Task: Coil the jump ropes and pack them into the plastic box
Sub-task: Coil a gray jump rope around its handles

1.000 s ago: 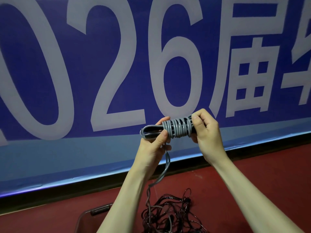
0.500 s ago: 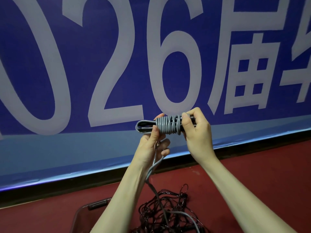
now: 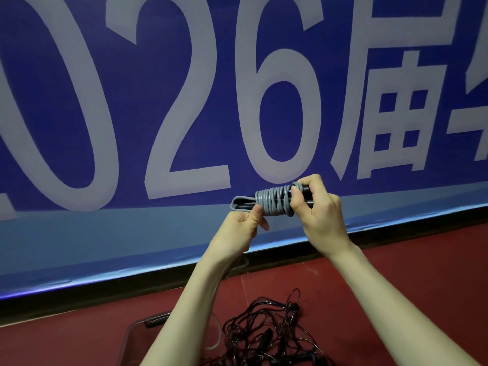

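Held grey plastic jump rope, wound in tight turns round its black handles, level at chest height before blue banner with white numerals. Gripped at its left looped end by left hand, thumb and curled fingers pinched on the bundle. Clamped at the right end by right hand, thumb pressed on the coils, fingers curled over black handle tips. Lay below on red floor: tangle of thin black jump ropes, touching clear plastic box, partly hidden by left forearm.

Looks like a sports hall or school gym: red court floor, big blue event banner with white "026" and Chinese characters along wall.
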A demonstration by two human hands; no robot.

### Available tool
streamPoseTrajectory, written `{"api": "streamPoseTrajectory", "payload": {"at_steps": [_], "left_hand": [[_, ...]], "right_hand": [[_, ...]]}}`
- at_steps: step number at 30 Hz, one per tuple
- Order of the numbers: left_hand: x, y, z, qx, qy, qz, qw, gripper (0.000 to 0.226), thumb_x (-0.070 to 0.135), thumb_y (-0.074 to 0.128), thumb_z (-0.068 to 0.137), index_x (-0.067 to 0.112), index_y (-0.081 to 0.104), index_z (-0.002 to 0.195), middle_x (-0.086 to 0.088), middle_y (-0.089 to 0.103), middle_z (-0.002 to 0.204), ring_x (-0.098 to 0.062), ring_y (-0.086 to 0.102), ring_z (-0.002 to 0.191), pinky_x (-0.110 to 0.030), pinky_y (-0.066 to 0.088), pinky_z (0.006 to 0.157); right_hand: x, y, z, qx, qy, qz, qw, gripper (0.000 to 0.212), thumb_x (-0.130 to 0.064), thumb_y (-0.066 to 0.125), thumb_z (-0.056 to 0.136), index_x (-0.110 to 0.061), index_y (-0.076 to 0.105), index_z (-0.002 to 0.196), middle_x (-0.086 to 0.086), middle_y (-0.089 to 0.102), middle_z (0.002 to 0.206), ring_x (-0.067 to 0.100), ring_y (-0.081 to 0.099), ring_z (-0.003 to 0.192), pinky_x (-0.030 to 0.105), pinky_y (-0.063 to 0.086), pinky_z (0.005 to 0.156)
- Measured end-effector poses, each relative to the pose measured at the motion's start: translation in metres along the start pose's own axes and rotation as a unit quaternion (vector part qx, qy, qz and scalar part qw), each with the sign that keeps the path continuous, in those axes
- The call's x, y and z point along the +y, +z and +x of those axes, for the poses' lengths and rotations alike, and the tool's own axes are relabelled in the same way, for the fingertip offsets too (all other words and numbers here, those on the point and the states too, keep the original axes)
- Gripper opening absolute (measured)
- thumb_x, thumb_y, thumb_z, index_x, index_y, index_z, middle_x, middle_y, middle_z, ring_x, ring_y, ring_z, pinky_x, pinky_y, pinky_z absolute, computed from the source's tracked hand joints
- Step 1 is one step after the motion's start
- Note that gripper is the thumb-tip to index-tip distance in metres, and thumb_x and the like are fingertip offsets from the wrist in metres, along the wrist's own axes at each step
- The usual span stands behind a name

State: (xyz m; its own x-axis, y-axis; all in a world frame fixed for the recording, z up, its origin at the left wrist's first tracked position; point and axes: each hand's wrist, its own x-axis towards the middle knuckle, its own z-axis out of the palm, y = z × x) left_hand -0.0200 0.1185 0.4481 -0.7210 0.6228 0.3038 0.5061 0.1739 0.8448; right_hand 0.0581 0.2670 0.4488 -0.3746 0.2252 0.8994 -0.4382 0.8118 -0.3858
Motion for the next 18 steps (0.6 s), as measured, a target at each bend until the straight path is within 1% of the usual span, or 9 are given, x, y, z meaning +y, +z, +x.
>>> {"api": "streamPoseTrajectory", "payload": {"at_steps": [2, 4, 5, 8, 11, 13, 15, 16, 18], "left_hand": [[0.006, -0.003, 0.000, -0.028, -0.026, 0.006, 0.999, 0.052, 0.049, 0.032, 0.100, 0.010, 0.064, 0.084, 0.005, 0.035, 0.054, -0.011, 0.036, 0.049, -0.024, 0.039, 0.054], [0.011, -0.006, -0.001, -0.068, -0.056, -0.009, 0.996, 0.046, 0.042, 0.036, 0.102, 0.005, 0.062, 0.095, 0.003, 0.041, 0.060, -0.012, 0.046, 0.052, -0.021, 0.044, 0.055], [0.011, -0.008, -0.002, -0.087, -0.064, 0.008, 0.994, 0.041, 0.038, 0.040, 0.102, 0.002, 0.060, 0.099, 0.001, 0.043, 0.065, -0.013, 0.050, 0.054, -0.020, 0.045, 0.055], [0.009, -0.015, -0.004, -0.125, -0.064, 0.150, 0.979, 0.030, 0.025, 0.049, 0.100, -0.004, 0.054, 0.103, -0.004, 0.049, 0.076, -0.014, 0.053, 0.053, -0.027, 0.047, 0.060], [0.009, -0.019, -0.004, -0.129, -0.053, 0.272, 0.952, 0.024, 0.022, 0.050, 0.096, 0.000, 0.059, 0.093, -0.005, 0.053, 0.072, -0.020, 0.053, 0.055, -0.030, 0.044, 0.060], [0.013, -0.018, -0.006, -0.093, -0.020, 0.387, 0.917, 0.023, 0.026, 0.050, 0.095, 0.007, 0.061, 0.090, -0.004, 0.055, 0.075, -0.025, 0.055, 0.065, -0.030, 0.039, 0.058], [0.016, -0.017, -0.008, -0.056, 0.030, 0.482, 0.874, 0.026, 0.034, 0.047, 0.098, 0.013, 0.062, 0.095, -0.004, 0.055, 0.081, -0.028, 0.054, 0.073, -0.031, 0.035, 0.059], [0.017, -0.017, -0.008, -0.045, 0.058, 0.505, 0.860, 0.027, 0.038, 0.046, 0.099, 0.016, 0.062, 0.096, -0.003, 0.053, 0.082, -0.027, 0.052, 0.075, -0.032, 0.034, 0.060], [0.015, -0.019, -0.009, -0.040, 0.115, 0.512, 0.850, 0.027, 0.042, 0.045, 0.098, 0.021, 0.061, 0.093, 0.000, 0.054, 0.080, -0.025, 0.050, 0.076, -0.032, 0.031, 0.062]], "right_hand": [[0.002, -0.003, 0.004, 0.012, -0.019, -0.015, 1.000, 0.027, -0.035, 0.042, 0.095, -0.009, 0.049, 0.090, -0.003, 0.051, 0.064, 0.017, 0.054, 0.059, 0.023, 0.043, 0.044], [0.003, -0.004, 0.006, 0.013, -0.042, -0.050, 0.998, 0.029, -0.031, 0.044, 0.095, -0.004, 0.051, 0.089, 0.003, 0.054, 0.060, 0.017, 0.053, 0.049, 0.031, 0.044, 0.042], [0.004, -0.004, 0.006, 0.011, -0.053, -0.069, 0.996, 0.029, -0.030, 0.044, 0.096, -0.003, 0.051, 0.088, 0.005, 0.054, 0.059, 0.019, 0.053, 0.047, 0.036, 0.044, 0.040], [0.005, -0.005, 0.007, -0.005, -0.077, -0.111, 0.991, 0.029, -0.028, 0.043, 0.096, -0.004, 0.051, 0.084, 0.005, 0.053, 0.053, 0.021, 0.051, 0.042, 0.037, 0.041, 0.035], [0.006, -0.004, 0.006, -0.041, -0.080, -0.143, 0.986, 0.029, -0.030, 0.041, 0.095, -0.005, 0.051, 0.083, 0.000, 0.048, 0.051, 0.020, 0.046, 0.040, 0.033, 0.037, 0.035], [0.007, -0.004, 0.005, -0.073, -0.052, -0.158, 0.983, 0.029, -0.032, 0.040, 0.094, -0.007, 0.048, 0.082, -0.002, 0.043, 0.050, 0.022, 0.042, 0.042, 0.031, 0.032, 0.040], [0.009, -0.005, 0.007, -0.109, 0.004, -0.166, 0.980, 0.026, -0.029, 0.046, 0.094, -0.007, 0.046, 0.081, 0.002, 0.041, 0.050, 0.026, 0.039, 0.047, 0.034, 0.030, 0.047], [0.011, -0.007, 0.009, -0.128, 0.039, -0.160, 0.978, 0.025, -0.026, 0.049, 0.095, -0.006, 0.046, 0.080, 0.005, 0.041, 0.052, 0.027, 0.037, 0.050, 0.035, 0.031, 0.050], [0.014, -0.015, 0.013, -0.167, 0.106, -0.112, 0.974, 0.024, -0.020, 0.054, 0.093, -0.005, 0.047, 0.076, 0.009, 0.042, 0.055, 0.021, 0.033, 0.054, 0.034, 0.029, 0.053]]}}
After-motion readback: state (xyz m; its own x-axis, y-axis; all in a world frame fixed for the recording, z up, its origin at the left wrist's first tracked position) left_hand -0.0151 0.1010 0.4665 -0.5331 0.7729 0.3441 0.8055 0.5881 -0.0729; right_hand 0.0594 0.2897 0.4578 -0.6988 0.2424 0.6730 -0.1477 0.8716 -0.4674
